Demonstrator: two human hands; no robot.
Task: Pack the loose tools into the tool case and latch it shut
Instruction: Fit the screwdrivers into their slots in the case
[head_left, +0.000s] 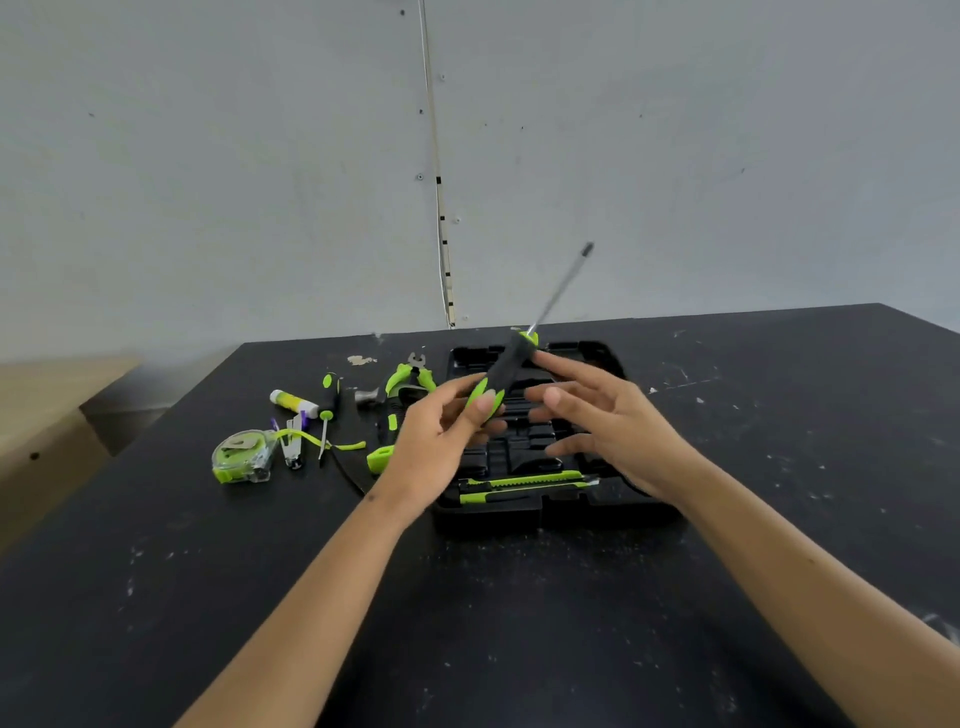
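An open black tool case (524, 512) lies on the black table, with a green utility knife (524, 480) seated along its near edge. My left hand (441, 431) is shut on the green-tipped butt of a long screwdriver (511, 366); its shaft points up and to the right, above the case. My right hand (602, 415) hovers over the case with fingers spread, its fingertips close to the screwdriver handle. Left of the case lie green pliers (410, 376), a hammer (371, 397), a small screwdriver (328, 402) and a tape measure (243, 457).
A glue stick (293, 402) and nail clippers (292, 447) lie among the loose tools at the left. A grey wall stands just behind the table's (467, 597) far edge. A wooden surface (47, 415) sits lower at the far left.
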